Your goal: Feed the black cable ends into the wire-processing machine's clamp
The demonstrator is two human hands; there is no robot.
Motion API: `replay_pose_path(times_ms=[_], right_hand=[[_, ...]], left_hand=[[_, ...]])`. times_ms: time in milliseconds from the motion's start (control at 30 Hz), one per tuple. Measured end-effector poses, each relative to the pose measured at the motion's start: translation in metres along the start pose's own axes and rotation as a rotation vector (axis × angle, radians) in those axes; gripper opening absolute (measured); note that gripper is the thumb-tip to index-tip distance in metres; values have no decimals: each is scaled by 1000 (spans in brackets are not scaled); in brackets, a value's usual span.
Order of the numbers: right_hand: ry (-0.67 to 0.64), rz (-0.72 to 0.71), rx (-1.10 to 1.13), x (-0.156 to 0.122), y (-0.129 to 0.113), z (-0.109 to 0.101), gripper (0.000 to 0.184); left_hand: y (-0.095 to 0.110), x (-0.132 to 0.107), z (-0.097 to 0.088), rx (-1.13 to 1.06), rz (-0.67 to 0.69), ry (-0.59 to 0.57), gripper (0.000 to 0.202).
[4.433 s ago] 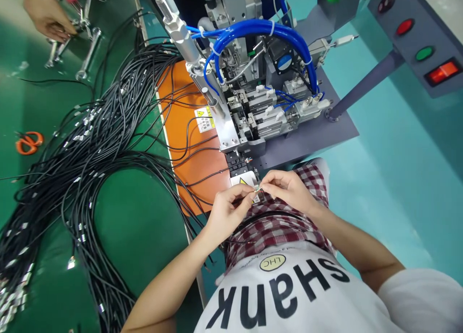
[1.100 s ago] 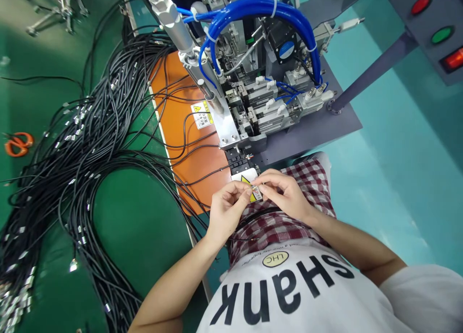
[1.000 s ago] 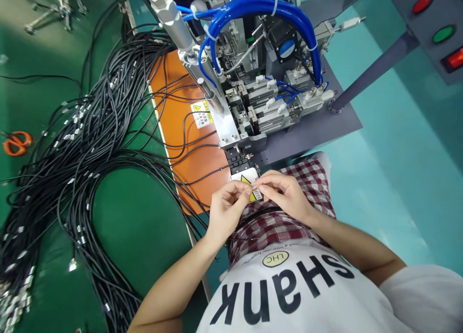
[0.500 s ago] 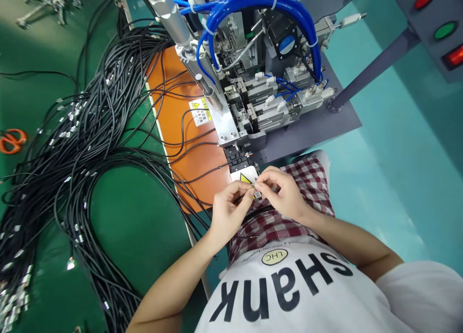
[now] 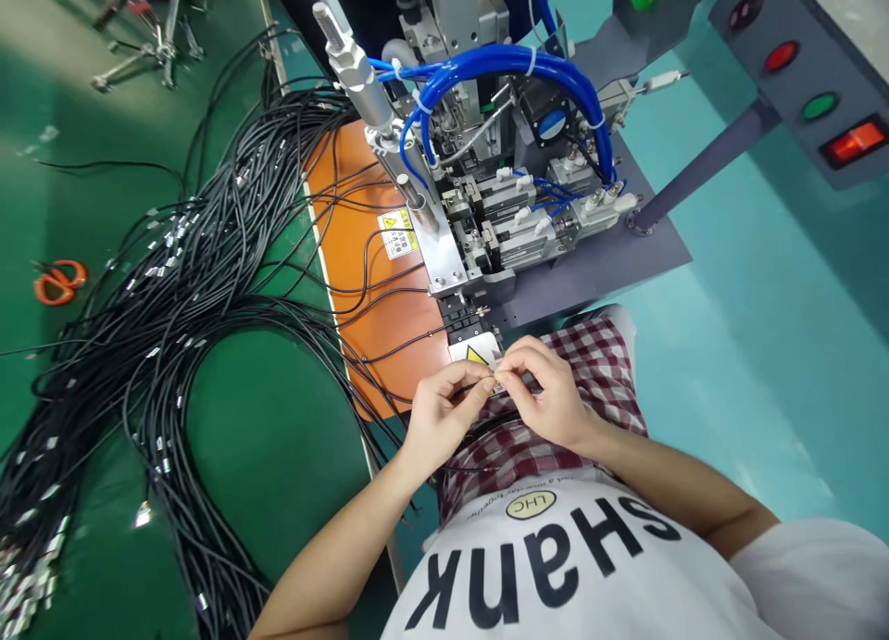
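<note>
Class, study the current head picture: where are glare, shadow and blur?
Head view: pale glare on the green table, upper left; head view: a shadow band across the teal floor; head view: metal tools look soft, small piece between left hand and right hand too tiny to identify.

Bright, glare on floor [image 5: 770, 381], edges stretched

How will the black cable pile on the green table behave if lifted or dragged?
The black cable pile looks floppy: it curves into a wide loop on the green table. It would probably tangle, since many lengths cross. Dragging it may tug the thin cables that seem to run from it across the orange plate.
</note>
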State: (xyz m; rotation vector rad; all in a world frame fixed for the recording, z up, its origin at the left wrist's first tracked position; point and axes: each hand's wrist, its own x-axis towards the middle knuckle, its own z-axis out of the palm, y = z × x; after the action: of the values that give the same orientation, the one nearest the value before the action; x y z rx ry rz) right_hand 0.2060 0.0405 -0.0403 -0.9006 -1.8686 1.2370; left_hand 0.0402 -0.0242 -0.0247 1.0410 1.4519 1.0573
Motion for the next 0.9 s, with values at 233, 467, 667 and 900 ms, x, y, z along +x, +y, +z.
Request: replay_pose_path(times_ms=[233,467,667,900], right_hand=[[36,107,109,1,0,11,13],[-23,292,284,6,14,-2,22],[26,366,319,3,27,-11,23],[54,416,333,0,41,-16,23]], left_hand=[[-5,-3,4,255,222,165,8],[-8,6,-3,-80,-54,165,17],[-9,9,-30,202,37,185,16],[-19,7,-66,669,294,221,10]])
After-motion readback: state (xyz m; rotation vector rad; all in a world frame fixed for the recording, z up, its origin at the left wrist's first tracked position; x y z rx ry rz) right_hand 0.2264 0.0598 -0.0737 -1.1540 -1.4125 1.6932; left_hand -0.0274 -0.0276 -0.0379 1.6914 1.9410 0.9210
